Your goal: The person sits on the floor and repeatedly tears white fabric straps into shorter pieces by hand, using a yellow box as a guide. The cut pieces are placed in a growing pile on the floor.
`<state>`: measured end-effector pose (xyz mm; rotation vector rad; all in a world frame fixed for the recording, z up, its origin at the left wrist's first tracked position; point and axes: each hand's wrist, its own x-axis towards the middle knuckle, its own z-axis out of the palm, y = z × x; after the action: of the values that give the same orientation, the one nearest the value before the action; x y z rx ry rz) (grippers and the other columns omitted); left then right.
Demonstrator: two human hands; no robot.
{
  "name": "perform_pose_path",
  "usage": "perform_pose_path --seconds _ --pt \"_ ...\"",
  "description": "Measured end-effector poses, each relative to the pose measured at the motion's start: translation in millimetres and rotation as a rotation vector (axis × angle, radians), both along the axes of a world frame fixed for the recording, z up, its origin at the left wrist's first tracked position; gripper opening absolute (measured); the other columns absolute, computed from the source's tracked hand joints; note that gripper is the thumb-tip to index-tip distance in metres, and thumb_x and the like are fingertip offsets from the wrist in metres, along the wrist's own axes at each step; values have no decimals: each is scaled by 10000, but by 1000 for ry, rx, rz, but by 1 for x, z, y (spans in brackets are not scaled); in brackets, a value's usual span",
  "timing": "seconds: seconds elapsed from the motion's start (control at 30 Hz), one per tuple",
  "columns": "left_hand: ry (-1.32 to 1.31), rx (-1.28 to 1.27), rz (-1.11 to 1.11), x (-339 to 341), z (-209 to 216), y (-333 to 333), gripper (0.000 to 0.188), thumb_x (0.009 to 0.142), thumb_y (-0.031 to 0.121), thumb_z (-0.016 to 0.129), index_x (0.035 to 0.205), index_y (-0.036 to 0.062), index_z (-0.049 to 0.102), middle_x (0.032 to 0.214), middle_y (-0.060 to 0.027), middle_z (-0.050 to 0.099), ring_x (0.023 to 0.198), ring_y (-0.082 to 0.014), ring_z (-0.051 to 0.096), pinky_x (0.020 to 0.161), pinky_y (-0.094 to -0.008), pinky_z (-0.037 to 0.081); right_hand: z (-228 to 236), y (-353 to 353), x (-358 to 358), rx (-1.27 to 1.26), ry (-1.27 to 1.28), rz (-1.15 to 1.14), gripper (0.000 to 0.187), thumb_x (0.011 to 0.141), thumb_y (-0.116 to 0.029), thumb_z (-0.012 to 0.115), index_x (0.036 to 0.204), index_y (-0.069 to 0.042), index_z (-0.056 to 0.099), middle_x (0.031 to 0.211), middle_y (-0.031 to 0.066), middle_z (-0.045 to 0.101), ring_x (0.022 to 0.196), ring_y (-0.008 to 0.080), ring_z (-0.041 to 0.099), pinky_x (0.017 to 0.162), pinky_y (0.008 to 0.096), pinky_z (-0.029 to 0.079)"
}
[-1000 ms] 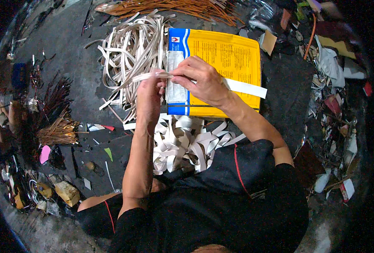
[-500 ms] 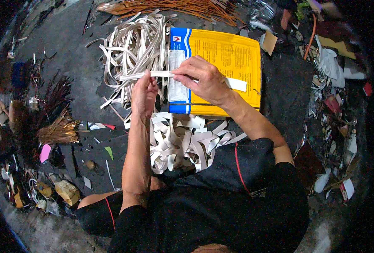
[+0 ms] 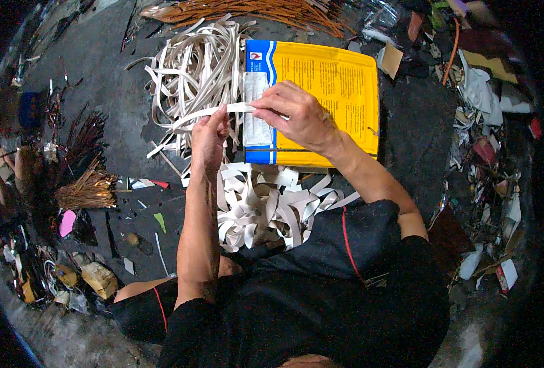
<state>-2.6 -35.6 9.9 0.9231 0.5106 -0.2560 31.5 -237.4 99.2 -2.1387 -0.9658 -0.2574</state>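
Note:
A narrow white strip [image 3: 238,107] is stretched between my two hands, just above the left side of a yellow and blue tin-like container [image 3: 336,73]. My left hand [image 3: 209,138] has it between thumb and fingers. At the strip's right end, my right hand [image 3: 296,116] pinches it with thumb and forefinger over the container. The strip's left part curves down towards a tangled heap of long, thin white strips [image 3: 189,80] beyond my left hand. Closer to my body lies a pile of wider, curled white strips [image 3: 272,211].
Bundled brown bristles [image 3: 88,190] lie on the dark floor at left, near a pink piece [image 3: 67,223] and a crumpled tan package [image 3: 98,279]. Long orange-brown sticks [image 3: 253,9] lie at the far side. Mixed scraps [image 3: 483,101] line the right.
The white piece that stuck out to the right from under my right hand has gone from sight. The held strip's left part now bends downward. My hands have barely moved.

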Motion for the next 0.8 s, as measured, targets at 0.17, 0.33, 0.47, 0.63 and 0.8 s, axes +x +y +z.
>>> perform_pose_path --seconds 0.17,0.33,0.47,0.63,0.8 --pt "14 -237 184 -3 49 -23 223 914 252 629 931 33 595 764 4 583 621 -58 469 573 -201 370 -2 0 0 2 16 -10 120 803 -129 689 865 -29 662 829 95 605 804 275 595 729 361 498" --pt "-57 170 -85 -9 56 -25 227 903 264 648 870 43 607 721 16 570 588 -45 428 537 -200 328 1 1 -2 -20 7 -5 123 804 -131 689 866 -29 657 835 99 606 812 280 596 738 362 499" --pt "-23 111 -71 -5 43 -19 231 886 258 673 858 38 611 719 4 579 588 -42 442 531 -184 324 1 -4 1 -36 -17 -9 150 775 -72 722 918 -38 688 840 86 624 790 243 614 700 340 507" --pt "-48 91 -68 0 16 -8 239 874 255 690 855 29 616 736 -7 597 586 -43 464 524 -177 345 2 -1 1 -26 6 9 146 781 -72 718 918 -34 690 847 87 633 790 240 614 706 340 508" --pt "-34 115 -94 1 12 5 190 879 213 682 878 31 627 751 0 614 622 -36 508 545 -170 380 4 -9 -2 -46 44 -2 133 778 -73 719 899 -29 686 850 80 638 798 239 614 708 339 508"
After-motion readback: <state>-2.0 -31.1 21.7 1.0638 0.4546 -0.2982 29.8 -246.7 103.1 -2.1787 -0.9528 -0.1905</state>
